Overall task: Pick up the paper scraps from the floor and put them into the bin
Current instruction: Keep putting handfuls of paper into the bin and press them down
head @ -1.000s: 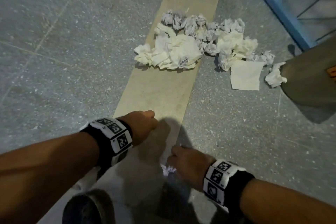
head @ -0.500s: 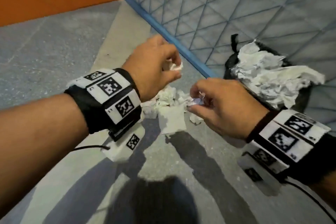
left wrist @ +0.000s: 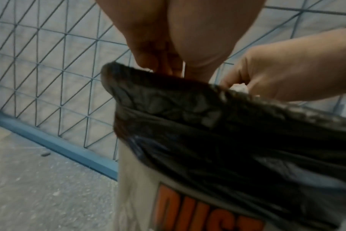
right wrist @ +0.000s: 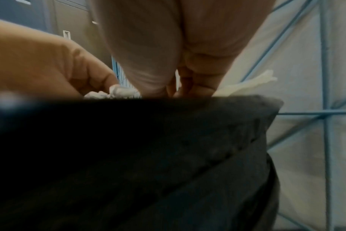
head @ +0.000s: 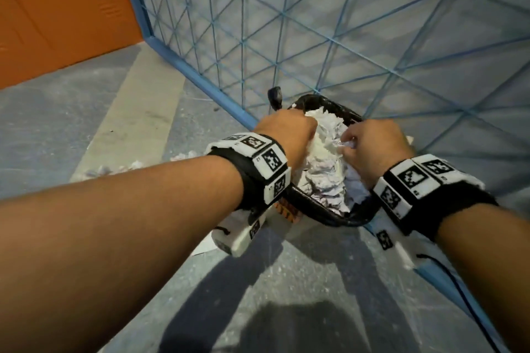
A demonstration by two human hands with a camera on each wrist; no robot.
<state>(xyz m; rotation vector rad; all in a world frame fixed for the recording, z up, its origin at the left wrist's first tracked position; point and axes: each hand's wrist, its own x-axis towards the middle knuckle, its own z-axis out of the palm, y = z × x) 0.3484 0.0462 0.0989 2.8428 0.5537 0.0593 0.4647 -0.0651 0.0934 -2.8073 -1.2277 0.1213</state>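
Both hands hover over the bin (head: 338, 221), a beige can with orange lettering (left wrist: 168, 203) and a black liner (left wrist: 207, 117), heaped with crumpled white paper (head: 324, 180). My left hand (head: 289, 135) is at the bin's left side, fingers curled downward around a small paper scrap (right wrist: 117, 91). At the right side, my right hand (head: 370, 149) pinches another small scrap (head: 348, 144), which also shows in the left wrist view as a scrap (left wrist: 238, 88). More scraps (head: 134, 165) lie on the floor to the left, partly hidden by my left forearm.
A blue wire-mesh fence (head: 315, 37) with a blue base rail (head: 200, 77) runs right behind the bin. An orange wall (head: 57, 23) stands at the far left. A flat sheet of paper (head: 203, 246) lies on the grey floor under my left wrist.
Both hands rose from the floor by the scrap pile, each with a scrap, and moved right to hover over the bin's opening. The view swung from the pile to the bin.
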